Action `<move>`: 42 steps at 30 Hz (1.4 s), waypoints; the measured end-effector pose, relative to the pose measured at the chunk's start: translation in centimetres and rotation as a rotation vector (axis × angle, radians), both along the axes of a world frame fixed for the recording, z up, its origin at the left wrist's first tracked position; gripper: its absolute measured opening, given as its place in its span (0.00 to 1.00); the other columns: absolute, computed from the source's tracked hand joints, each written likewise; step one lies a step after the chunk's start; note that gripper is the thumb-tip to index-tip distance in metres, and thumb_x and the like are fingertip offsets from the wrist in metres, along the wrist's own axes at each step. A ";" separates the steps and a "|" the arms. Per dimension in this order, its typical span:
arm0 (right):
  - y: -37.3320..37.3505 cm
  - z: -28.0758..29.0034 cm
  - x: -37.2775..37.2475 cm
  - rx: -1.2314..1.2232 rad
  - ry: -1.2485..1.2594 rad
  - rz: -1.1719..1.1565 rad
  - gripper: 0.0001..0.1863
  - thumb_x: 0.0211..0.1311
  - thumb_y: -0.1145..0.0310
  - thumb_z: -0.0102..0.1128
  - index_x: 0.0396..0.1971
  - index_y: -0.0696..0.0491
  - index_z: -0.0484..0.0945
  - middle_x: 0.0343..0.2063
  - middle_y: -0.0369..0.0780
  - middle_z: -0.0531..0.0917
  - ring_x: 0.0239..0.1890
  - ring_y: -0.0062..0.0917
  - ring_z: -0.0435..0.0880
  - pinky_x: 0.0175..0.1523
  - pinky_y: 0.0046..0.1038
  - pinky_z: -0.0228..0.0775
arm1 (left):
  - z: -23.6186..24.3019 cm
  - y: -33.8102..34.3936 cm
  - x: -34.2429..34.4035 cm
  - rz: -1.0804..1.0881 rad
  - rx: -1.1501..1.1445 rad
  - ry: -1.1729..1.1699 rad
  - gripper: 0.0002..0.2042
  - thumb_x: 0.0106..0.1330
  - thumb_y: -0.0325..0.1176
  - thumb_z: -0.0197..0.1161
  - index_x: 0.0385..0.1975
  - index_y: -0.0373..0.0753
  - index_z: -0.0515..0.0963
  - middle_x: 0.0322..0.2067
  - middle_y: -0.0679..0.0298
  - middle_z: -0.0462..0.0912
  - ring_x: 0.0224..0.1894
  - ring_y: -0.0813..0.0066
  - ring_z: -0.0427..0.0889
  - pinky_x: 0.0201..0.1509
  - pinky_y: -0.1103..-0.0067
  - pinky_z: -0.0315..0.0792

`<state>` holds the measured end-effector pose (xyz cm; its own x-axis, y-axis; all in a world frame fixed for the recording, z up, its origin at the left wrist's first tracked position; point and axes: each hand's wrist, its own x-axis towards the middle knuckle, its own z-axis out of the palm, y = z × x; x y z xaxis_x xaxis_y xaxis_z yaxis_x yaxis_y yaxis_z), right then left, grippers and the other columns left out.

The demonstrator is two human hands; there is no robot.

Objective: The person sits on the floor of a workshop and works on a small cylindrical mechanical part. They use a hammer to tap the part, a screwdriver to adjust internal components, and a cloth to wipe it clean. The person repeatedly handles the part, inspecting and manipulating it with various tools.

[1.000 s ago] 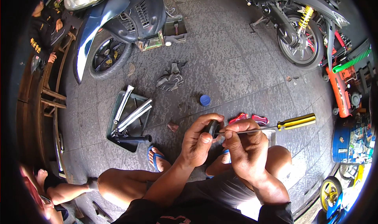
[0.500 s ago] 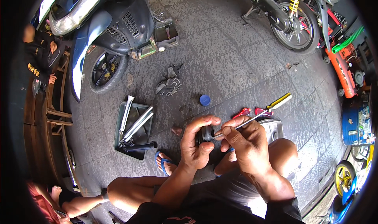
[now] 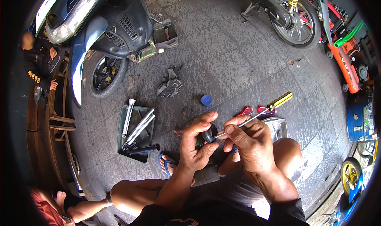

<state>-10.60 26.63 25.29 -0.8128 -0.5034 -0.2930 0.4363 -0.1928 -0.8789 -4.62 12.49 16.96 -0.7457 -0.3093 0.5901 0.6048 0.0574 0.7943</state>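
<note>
My left hand (image 3: 192, 146) is closed round a black ring-shaped part (image 3: 209, 136), gripping it between thumb and fingers. My right hand (image 3: 254, 144) pinches the thin shaft of a screwdriver (image 3: 281, 101) with a yellow-and-black handle. That handle points up and away to the right, beyond the fingers. The shaft's tip meets the near right edge of the ring, or lies just against it; the exact contact is too small to tell. Both hands are held close together above my knees. Part of the ring is hidden by the left fingers.
A tray (image 3: 118, 144) with silver and black tubes stands at left. Beyond my hands lie a blue round cap (image 3: 206, 100), a crumpled grey cloth (image 3: 170, 83) and red pieces (image 3: 247, 111). A metal tray (image 3: 282, 124) is partly behind my right hand. Scooters, a bench and two other people surround the area.
The black ring has tilted in my left hand, so its curved rim shows more. The screwdriver has shifted slightly with my right hand, its tip staying at the ring.
</note>
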 end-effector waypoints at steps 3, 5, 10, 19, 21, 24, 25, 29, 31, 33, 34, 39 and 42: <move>-0.1 -0.7 0.3 -0.087 -0.001 -0.034 0.09 0.67 0.72 0.60 0.39 0.64 0.77 0.30 0.43 0.85 0.28 0.21 0.85 0.36 0.19 0.78 | 0.0 0.2 0.1 0.048 0.012 0.001 0.23 0.65 0.33 0.66 0.55 0.34 0.64 0.58 0.44 0.72 0.64 0.53 0.70 0.67 0.64 0.64; -0.2 -0.6 0.5 -0.084 0.025 -0.069 0.09 0.66 0.73 0.61 0.39 0.65 0.78 0.32 0.44 0.85 0.29 0.23 0.86 0.39 0.21 0.79 | 0.0 0.2 0.2 0.071 -0.001 0.017 0.23 0.66 0.33 0.66 0.55 0.34 0.64 0.59 0.43 0.71 0.65 0.53 0.69 0.66 0.66 0.64; -0.2 -0.2 0.7 -0.074 0.150 -0.086 0.06 0.66 0.76 0.60 0.37 0.65 0.79 0.34 0.45 0.84 0.32 0.25 0.87 0.40 0.23 0.81 | 0.5 -0.2 0.5 0.080 0.025 -0.026 0.23 0.67 0.34 0.64 0.55 0.34 0.63 0.56 0.45 0.73 0.61 0.55 0.73 0.60 0.69 0.68; -0.2 -1.2 0.9 -0.072 0.279 -0.195 0.06 0.65 0.80 0.60 0.39 0.64 0.79 0.35 0.45 0.84 0.34 0.26 0.87 0.42 0.23 0.80 | 2.1 0.5 1.0 0.246 -0.551 -0.126 0.25 0.62 0.29 0.63 0.60 0.33 0.70 0.42 0.48 0.78 0.41 0.58 0.80 0.44 0.68 0.75; -0.2 -1.4 1.0 -0.038 0.376 -0.199 0.06 0.65 0.80 0.59 0.40 0.65 0.79 0.35 0.45 0.84 0.34 0.26 0.87 0.43 0.23 0.80 | 1.8 1.0 0.8 0.246 -0.538 -0.193 0.25 0.62 0.28 0.63 0.61 0.33 0.71 0.42 0.49 0.78 0.41 0.58 0.80 0.44 0.69 0.75; 0.0 -1.6 1.0 -0.043 0.349 -0.240 0.07 0.65 0.80 0.59 0.41 0.64 0.79 0.36 0.45 0.85 0.35 0.26 0.87 0.43 0.23 0.80 | 1.9 0.8 0.6 0.317 -0.584 -0.324 0.25 0.63 0.28 0.62 0.62 0.34 0.70 0.43 0.49 0.78 0.41 0.57 0.81 0.43 0.70 0.75; 0.0 -1.5 1.0 -0.056 0.333 -0.255 0.07 0.65 0.80 0.59 0.41 0.64 0.79 0.36 0.45 0.85 0.36 0.26 0.87 0.43 0.23 0.80 | 1.5 0.4 0.4 0.332 -0.566 -0.346 0.25 0.64 0.29 0.61 0.62 0.31 0.69 0.43 0.50 0.79 0.41 0.60 0.80 0.44 0.70 0.75; 0.4 -1.1 1.2 -0.018 0.460 -0.189 0.07 0.64 0.80 0.60 0.42 0.63 0.79 0.39 0.46 0.85 0.39 0.26 0.86 0.46 0.24 0.79 | 0.8 -0.1 1.1 -0.095 0.343 -0.339 0.30 0.74 0.40 0.52 0.70 0.33 0.52 0.48 0.48 0.76 0.30 0.80 0.73 0.34 0.82 0.69; 0.7 -0.8 1.1 0.008 0.454 -0.129 0.07 0.63 0.80 0.62 0.40 0.62 0.80 0.39 0.46 0.85 0.40 0.26 0.86 0.46 0.24 0.79 | 0.3 -0.6 0.9 -0.313 0.547 -0.196 0.27 0.75 0.46 0.49 0.66 0.33 0.56 0.48 0.46 0.76 0.26 0.83 0.68 0.32 0.84 0.66; 0.7 -1.0 1.0 0.008 0.543 -0.075 0.07 0.62 0.80 0.63 0.39 0.61 0.81 0.38 0.45 0.86 0.40 0.25 0.86 0.46 0.24 0.79 | 0.4 -0.8 1.0 -0.333 0.546 -0.154 0.27 0.76 0.49 0.46 0.62 0.33 0.59 0.45 0.46 0.77 0.26 0.82 0.68 0.32 0.83 0.66; 0.7 -1.0 1.2 0.023 0.537 -0.059 0.07 0.60 0.79 0.65 0.39 0.60 0.81 0.36 0.45 0.86 0.39 0.26 0.86 0.43 0.24 0.79 | 0.4 -0.9 1.0 -0.346 0.546 -0.133 0.27 0.76 0.50 0.44 0.61 0.32 0.60 0.44 0.46 0.77 0.26 0.81 0.69 0.32 0.83 0.66; 0.4 -0.5 1.3 0.041 0.670 0.025 0.09 0.58 0.78 0.68 0.39 0.60 0.82 0.34 0.45 0.86 0.35 0.28 0.87 0.38 0.25 0.79 | -0.1 -0.7 1.5 -0.404 0.629 -0.180 0.31 0.76 0.56 0.38 0.53 0.27 0.65 0.36 0.49 0.79 0.26 0.79 0.70 0.32 0.80 0.67; 0.0 0.7 0.8 0.096 0.789 0.136 0.10 0.57 0.78 0.68 0.39 0.61 0.81 0.33 0.45 0.86 0.33 0.27 0.87 0.37 0.25 0.79 | -0.4 -1.0 1.5 -0.534 0.788 -0.167 0.34 0.75 0.59 0.35 0.48 0.26 0.69 0.26 0.55 0.77 0.25 0.77 0.71 0.28 0.80 0.65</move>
<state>-9.76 26.60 25.96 -0.7316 -0.6148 0.2947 -0.3055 -0.0909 -0.9479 -3.14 11.49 16.59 -0.9583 -0.1670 0.2319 0.2725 -0.7783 0.5657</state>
